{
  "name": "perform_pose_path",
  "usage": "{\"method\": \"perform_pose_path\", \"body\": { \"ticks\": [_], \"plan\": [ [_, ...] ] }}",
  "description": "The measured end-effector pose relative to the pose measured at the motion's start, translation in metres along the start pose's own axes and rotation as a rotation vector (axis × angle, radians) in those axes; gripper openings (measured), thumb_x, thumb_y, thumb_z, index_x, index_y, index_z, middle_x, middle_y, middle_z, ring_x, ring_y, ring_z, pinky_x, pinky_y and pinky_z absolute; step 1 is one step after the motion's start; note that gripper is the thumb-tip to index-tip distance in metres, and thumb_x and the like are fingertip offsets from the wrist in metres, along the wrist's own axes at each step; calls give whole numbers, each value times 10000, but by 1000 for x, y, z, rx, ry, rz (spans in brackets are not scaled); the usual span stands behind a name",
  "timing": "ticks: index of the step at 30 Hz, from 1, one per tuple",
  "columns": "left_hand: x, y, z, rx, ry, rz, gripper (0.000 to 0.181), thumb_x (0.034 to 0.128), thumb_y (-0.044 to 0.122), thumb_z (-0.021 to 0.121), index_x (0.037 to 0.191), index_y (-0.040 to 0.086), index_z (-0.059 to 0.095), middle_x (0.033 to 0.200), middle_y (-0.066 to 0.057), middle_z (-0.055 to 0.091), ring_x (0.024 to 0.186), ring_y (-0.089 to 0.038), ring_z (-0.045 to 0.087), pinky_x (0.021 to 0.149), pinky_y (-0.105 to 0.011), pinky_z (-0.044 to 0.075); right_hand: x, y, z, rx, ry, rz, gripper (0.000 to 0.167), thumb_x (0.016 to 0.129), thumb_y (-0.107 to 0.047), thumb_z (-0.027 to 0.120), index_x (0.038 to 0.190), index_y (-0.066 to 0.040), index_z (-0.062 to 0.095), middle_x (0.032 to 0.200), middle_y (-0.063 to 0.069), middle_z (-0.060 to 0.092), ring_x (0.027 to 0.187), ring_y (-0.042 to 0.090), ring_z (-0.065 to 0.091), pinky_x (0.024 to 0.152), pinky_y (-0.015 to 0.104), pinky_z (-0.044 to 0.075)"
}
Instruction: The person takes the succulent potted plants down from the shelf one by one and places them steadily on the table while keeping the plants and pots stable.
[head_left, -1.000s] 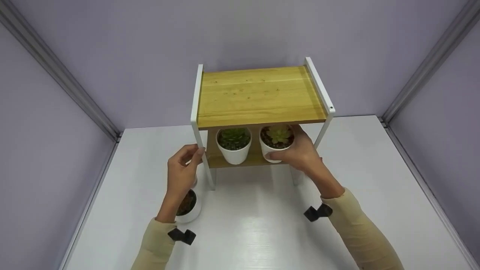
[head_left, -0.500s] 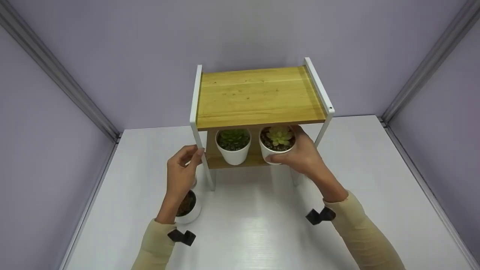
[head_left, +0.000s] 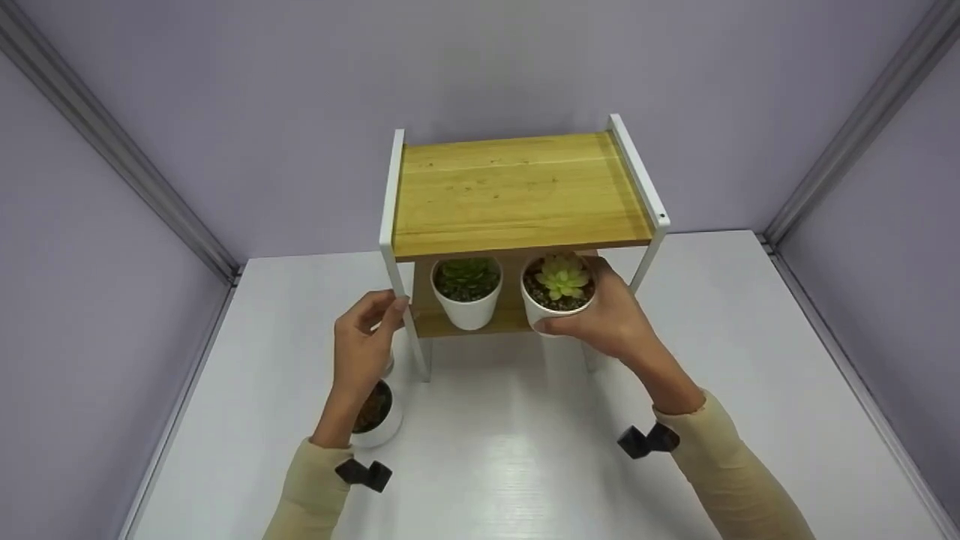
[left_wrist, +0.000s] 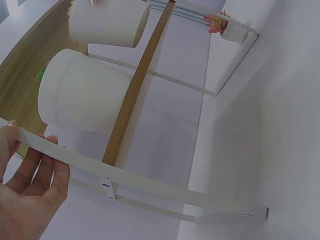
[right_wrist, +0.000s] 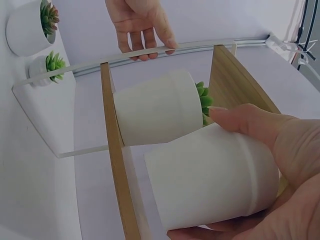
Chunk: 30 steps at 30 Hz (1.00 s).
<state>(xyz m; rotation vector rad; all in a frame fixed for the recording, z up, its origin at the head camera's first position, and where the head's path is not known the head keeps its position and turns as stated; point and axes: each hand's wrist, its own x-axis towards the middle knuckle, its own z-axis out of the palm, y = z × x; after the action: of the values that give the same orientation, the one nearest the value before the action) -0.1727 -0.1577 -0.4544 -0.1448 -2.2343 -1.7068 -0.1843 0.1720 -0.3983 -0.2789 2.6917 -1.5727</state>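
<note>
My right hand [head_left: 611, 319] grips a white pot [head_left: 541, 309] holding a light green succulent, thumb across its front. This pot is at the front of the lower board [head_left: 431, 324] of a two-tier wooden rack [head_left: 517, 195]. In the right wrist view its base appears apart from the board's edge. My left hand [head_left: 364, 345] pinches the rack's white left front post [left_wrist: 80, 160] between thumb and fingers. Beside the held pot, another white pot [head_left: 470, 313] with a dark green succulent stands on the lower board. The top board partly covers that plant.
A white pot [head_left: 388, 431] with a reddish plant stands on the white table by my left forearm. Behind it is a smaller pot [right_wrist: 39, 72] with a green succulent. A pink succulent [left_wrist: 217, 23] in a white pot stands beyond the rack. Walls enclose the back and sides.
My right hand has drawn the light green succulent's pot slightly forward and right, so more of the plant shows from under the top board. The left hand stays on the post.
</note>
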Motion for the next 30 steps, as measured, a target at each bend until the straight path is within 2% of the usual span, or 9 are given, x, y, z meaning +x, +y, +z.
{"method": "perform_pose_path", "body": {
  "ticks": [7,16,22,30],
  "plan": [
    [-1,1,0,-2,0,-8,247,1030,281,698,1148,72,758,1074,-119,771,1091,-239,755,917,-286,636,-6,-2,-2,15,-6,-34,1127,650,-189,1005,1570,-59,366,1493,120,513,1366,292,554,1200,488,429],
    [0,1,0,-50,-7,13,210,1031,238,698,1131,65,759,1060,-173,764,1036,-296,766,889,-287,644,-13,-5,-5,31,-8,-29,1127,644,-208,1013,1568,-89,379,1484,95,524,1358,280,558,1191,504,432],
    [0,1,0,-46,-3,7,212,1030,235,699,1133,58,757,1077,-178,761,1050,-291,763,892,-284,642,-16,-4,-5,30,-4,-53,1098,628,-201,1022,1544,-114,422,1455,69,565,1327,259,581,1173,484,441],
    [1,2,2,-33,6,2,239,1035,224,691,1151,22,743,1082,-151,766,1058,-226,759,900,-278,640,-22,-5,-8,-3,4,-20,1064,646,-237,1011,1514,-37,430,1436,130,583,1316,301,590,1157,512,457]
  ]
}}
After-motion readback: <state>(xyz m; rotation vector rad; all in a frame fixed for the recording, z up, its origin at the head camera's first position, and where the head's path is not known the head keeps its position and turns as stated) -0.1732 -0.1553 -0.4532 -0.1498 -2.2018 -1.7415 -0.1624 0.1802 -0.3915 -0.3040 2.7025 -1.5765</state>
